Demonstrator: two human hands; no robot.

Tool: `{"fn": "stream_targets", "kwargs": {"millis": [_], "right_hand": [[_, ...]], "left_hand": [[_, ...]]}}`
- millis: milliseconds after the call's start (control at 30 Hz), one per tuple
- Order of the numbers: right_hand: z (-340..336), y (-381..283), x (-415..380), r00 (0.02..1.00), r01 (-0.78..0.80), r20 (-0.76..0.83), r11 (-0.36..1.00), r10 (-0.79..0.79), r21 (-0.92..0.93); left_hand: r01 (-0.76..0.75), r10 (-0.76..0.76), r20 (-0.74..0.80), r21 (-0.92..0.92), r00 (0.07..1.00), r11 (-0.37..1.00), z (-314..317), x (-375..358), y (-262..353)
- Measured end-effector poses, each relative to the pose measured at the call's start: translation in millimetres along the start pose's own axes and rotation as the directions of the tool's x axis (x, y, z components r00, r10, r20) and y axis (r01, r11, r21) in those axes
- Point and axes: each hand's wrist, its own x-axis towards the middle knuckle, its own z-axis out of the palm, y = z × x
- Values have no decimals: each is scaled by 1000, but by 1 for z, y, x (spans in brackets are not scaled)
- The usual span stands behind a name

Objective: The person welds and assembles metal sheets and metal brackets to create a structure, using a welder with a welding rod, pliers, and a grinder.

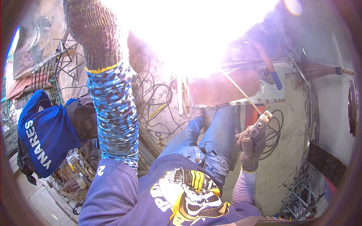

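Note:
My right hand (250, 146), in a knit glove, is closed around the electrode holder (260, 126). From its jaws a thin welding rod (241, 91) runs up and left into a very bright white glare (188, 34). My left hand (94, 35), also gloved, is raised at the upper left beside the glare; its fingers are cut off by the frame edge and washed out, so what it holds is hidden. Below the glare lies a flat brownish metal plate (222, 90).
A person in a blue shirt (49, 135) bends at the left near racks and tools. Cables (151, 90) coil over the floor, and more lie at the right (277, 135). A broom (320, 71) is at the upper right. Metal stands (301, 197) sit at the lower right.

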Motion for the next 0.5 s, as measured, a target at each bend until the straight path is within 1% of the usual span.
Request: {"fn": "stream_targets", "kwargs": {"millis": [67,133,167,200,233,267,300,367,400,433,467,500], "right_hand": [[1,-1,1,1000,17,-1,1000,-17,10],[0,0,2,994,-102,-20,961,110,257],[-4,3,-1,993,112,26,994,-112,13],[-4,2,-2,992,118,35,993,-119,27],[-5,7,-3,997,64,-51,998,-63,16],[-4,9,-2,991,9,-136,1000,-7,10],[-5,7,-2,991,12,-135,1000,-11,10],[1,-8,-1,992,98,-74,989,-107,-106],[0,-9,0,991,103,-72,989,-111,-106],[-1,-10,1,991,124,-43,986,-129,-109],[-2,-11,2,989,145,-15,983,-147,-111],[-3,-10,3,988,150,-12,982,-152,-112]], "left_hand": [[101,-109,-43,-163,993,981,5,-5,1],[190,-223,-67,-325,973,926,8,-8,2],[229,-280,-72,-404,957,886,9,-9,2],[262,-336,-73,-480,939,837,9,-9,3],[260,-335,-76,-480,939,838,8,-9,4],[231,-272,-71,-351,960,907,6,-8,6],[192,-208,-58,-216,976,957,3,-7,8],[89,-88,-8,61,996,994,0,-4,10],[88,-87,-12,63,996,994,1,-8,0],[141,-155,-30,-271,988,952,4,-14,-18],[168,-222,-25,-576,975,800,5,-21,-30],[164,-221,-30,-574,975,802,6,-21,-27]]}}
